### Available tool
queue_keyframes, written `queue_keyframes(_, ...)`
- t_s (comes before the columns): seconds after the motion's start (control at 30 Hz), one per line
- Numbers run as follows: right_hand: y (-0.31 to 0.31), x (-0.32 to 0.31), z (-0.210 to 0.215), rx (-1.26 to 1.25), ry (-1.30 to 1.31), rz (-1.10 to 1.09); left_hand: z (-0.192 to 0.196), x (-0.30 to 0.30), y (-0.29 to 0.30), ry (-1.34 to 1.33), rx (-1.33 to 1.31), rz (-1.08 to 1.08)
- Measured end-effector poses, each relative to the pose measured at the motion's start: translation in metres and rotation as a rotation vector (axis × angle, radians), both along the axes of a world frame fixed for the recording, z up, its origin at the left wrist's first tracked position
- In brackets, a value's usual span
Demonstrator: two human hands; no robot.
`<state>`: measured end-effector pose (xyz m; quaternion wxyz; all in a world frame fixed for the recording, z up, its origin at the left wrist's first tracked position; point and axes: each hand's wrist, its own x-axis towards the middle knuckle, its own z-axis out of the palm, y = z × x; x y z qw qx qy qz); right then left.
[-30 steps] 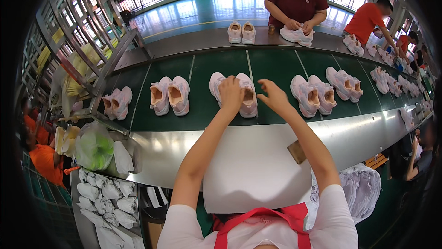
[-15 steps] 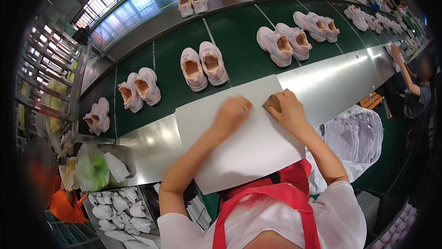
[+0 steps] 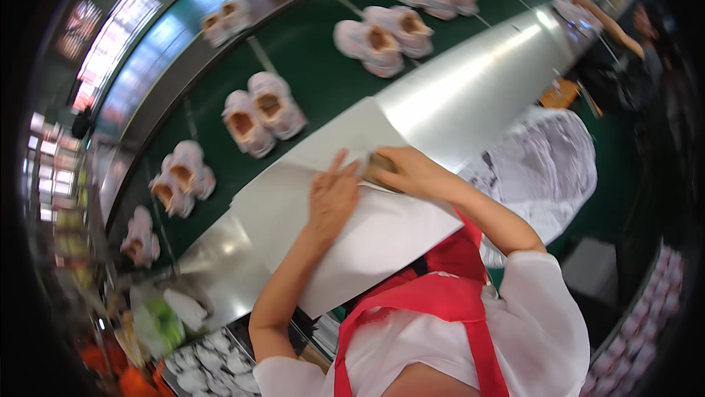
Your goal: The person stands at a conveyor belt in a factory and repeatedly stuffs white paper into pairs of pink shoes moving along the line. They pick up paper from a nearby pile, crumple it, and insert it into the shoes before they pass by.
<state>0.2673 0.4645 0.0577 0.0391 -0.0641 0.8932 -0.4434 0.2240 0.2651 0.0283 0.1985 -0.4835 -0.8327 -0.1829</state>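
A stack of large white paper sheets (image 3: 294, 177) lies over the metal ledge in front of me. My left hand (image 3: 334, 195) rests on the paper with fingers stretched out and apart. Close by it, my right hand (image 3: 413, 169) grips a small brown block (image 3: 380, 171), pressed down against the paper. Beside the hands the top sheet looks bent or lifted, though blur makes its exact shape hard to read. Beyond the paper, a pair of pale pink and white sneakers (image 3: 268, 107) stands on the green conveyor belt (image 3: 308, 52).
More sneaker pairs (image 3: 382, 37) line the belt. To the right, a white bag of paper (image 3: 543, 169) sits below the metal ledge (image 3: 470, 96). Crumpled white paper balls (image 3: 209, 360) fill a bin at lower left, near a green plastic bag (image 3: 163, 323). Another person's arm (image 3: 609, 26) reaches in at far right.
My view has swung, so the belt and shoes sit tilted and further left. The left hand has come down onto the paper, and the right hand with the block is now next to it.
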Motion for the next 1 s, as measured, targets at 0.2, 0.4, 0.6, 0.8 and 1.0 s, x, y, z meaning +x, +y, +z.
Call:
queue_keyframes(0.2, 0.003, -0.018, -0.002, 0.178, 0.09, -0.061, 0.02, 0.003, 0.008, -0.451, 0.122, -0.167)
queue_keyframes(0.4, 0.072, 0.026, -0.069, -0.462, 0.481, -0.715, 0.012, 0.007, 0.022, -0.228, 0.033, -0.075)
queue_keyframes(0.6, 0.234, 0.156, -0.202, -0.243, 0.361, -1.562, 0.004, 0.006, 0.016, -0.319, 0.006, -0.033)
queue_keyframes(0.8, 0.33, 0.238, -0.266, 0.649, 0.089, -1.716, 0.005, 0.007, 0.015, -0.341, -0.013, -0.02)
queue_keyframes(1.0, 0.348, 0.244, -0.286, 0.551, -0.016, -1.565, 0.001, 0.008, 0.01, -0.341, -0.013, 0.008)
